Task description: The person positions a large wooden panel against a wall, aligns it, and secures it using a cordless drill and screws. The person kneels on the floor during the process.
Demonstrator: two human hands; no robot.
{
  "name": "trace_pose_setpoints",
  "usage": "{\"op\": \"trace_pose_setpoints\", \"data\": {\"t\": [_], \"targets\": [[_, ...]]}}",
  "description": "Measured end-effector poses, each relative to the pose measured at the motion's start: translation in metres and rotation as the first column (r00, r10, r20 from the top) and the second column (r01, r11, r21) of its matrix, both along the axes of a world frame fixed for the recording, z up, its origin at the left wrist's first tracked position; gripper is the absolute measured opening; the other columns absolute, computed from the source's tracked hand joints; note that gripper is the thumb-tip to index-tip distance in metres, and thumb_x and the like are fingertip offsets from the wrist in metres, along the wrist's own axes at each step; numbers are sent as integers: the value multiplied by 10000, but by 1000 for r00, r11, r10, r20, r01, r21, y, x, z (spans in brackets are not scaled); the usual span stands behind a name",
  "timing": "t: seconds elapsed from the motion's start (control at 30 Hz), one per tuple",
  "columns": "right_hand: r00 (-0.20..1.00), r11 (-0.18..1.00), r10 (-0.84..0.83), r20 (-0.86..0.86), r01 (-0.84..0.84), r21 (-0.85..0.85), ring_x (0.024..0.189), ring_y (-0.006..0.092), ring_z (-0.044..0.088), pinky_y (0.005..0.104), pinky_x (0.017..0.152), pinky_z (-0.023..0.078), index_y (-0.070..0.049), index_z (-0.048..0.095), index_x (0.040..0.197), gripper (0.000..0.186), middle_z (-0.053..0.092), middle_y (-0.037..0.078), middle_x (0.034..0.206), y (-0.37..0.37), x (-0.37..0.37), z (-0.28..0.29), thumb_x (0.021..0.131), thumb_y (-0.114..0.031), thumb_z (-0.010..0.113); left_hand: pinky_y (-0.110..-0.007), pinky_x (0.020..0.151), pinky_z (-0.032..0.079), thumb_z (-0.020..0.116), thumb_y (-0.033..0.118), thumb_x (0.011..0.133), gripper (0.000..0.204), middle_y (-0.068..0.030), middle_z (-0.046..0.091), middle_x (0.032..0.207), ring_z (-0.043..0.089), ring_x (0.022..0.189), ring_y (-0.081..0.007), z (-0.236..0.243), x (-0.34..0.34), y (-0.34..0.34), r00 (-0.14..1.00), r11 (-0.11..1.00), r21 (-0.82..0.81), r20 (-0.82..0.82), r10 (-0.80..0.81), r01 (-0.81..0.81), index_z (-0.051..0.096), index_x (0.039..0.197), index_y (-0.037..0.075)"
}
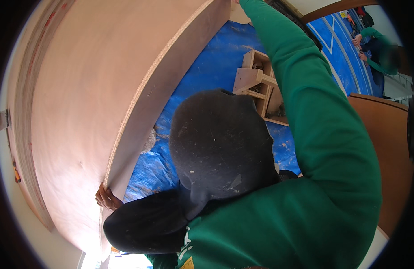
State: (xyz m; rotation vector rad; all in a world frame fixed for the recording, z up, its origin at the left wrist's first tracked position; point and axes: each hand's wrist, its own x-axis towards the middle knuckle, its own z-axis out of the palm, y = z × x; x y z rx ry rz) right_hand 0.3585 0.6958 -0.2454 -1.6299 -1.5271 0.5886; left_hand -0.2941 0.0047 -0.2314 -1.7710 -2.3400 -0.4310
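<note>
My left hand (107, 197) grips a long plywood board (142, 112) near its lower end, fingers wrapped over its pale edge. The board stands on edge along a broad, pale plywood panel (72, 107). My green-sleeved right arm stretches up along the right of the view to my right hand (237, 2), which is mostly cut off at the top edge by the board's far end; its fingers are hidden. My dark-clothed legs (216, 139) fill the middle, between the board and my right arm.
A blue tarp (207, 58) lies beneath, with a wooden compartmented box (249, 80) on it. At upper right another person (379, 54) in green sleeves has both hands over a blue surface. A brown wooden panel (379, 161) stands at the right.
</note>
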Motion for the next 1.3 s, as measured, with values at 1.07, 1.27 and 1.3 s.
{"op": "trace_pose_setpoints", "data": {"t": [1.07,1.27,1.3], "targets": [[900,963,54,432,-161,214,939,388,734,473,758,597,71,606,1335,497,716,301,1044,-96,-75,123,1105,-357,500,-592,1186,366,828,403,929,817,-245,473,1539,446,1456,-442,42,17,18,987,981,-167,138,-82,104,473,1606,114],[996,783,3,-85,-56,-619,1257,318,637,472,1044,508,40,594,1427,690,674,188,1382,-131,-29,-18,1046,-534,623,-592,1230,290,811,339,959,775,-221,414,1582,365,1514,-426,-17,18,-42,972,972,-56,-66,224,-228,454,1608,111],[992,853,122,15,-97,-512,1292,344,624,468,1076,492,49,614,1405,707,676,216,1381,-134,-30,-42,1041,-558,607,-605,1194,340,786,386,980,746,-245,449,1533,427,1457,-434,-26,21,-53,946,953,47,-121,301,-298,472,1589,93]]}}
